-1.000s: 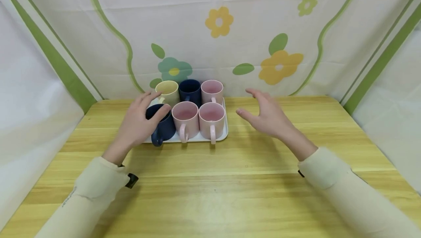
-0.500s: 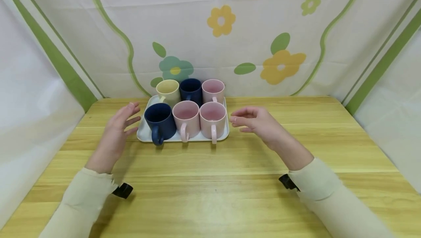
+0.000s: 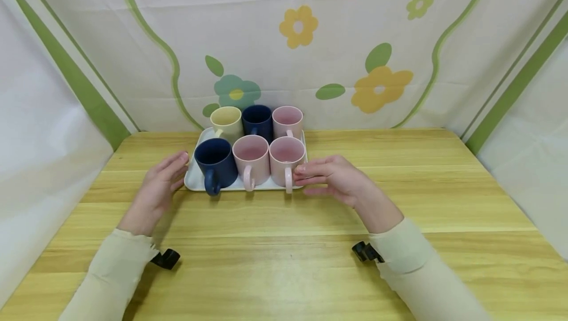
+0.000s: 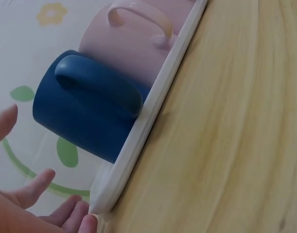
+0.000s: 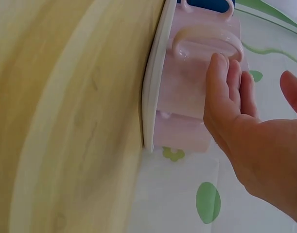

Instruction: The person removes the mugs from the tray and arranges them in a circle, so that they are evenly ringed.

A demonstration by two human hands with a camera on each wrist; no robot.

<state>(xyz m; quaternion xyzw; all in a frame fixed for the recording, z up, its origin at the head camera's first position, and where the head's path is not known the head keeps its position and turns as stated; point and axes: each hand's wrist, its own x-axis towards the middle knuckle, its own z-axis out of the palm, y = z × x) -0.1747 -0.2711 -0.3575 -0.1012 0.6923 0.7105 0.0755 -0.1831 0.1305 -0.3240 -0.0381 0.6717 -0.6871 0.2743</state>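
Note:
A white tray (image 3: pixel 193 181) carries two rows of mugs. In front stand a navy mug (image 3: pixel 224 169), a pink mug (image 3: pixel 258 167) and, at the right end, another pink mug (image 3: pixel 277 169). Behind them are a pale yellow mug (image 3: pixel 231 131), a second navy mug (image 3: pixel 264 128) and a third pink mug (image 3: pixel 293 127). My left hand (image 3: pixel 156 188) is at the tray's left end, its fingertips by the corner in the left wrist view. Extended fingers of my right hand (image 3: pixel 340 183) reach in front of the right-end pink mug, beside its handle; contact cannot be told.
The tray sits at the back of a wooden table (image 3: pixel 284 262), close to a white curtain (image 3: pixel 248 30) printed with flowers and leaves. White fabric (image 3: pixel 49 114) also hangs at both sides. Each wrist carries a small black camera.
My left hand has withdrawn from over the front navy mug to the tray's left end. My right hand has come leftward and down to the right-end pink mug. Tray and mugs have stayed put.

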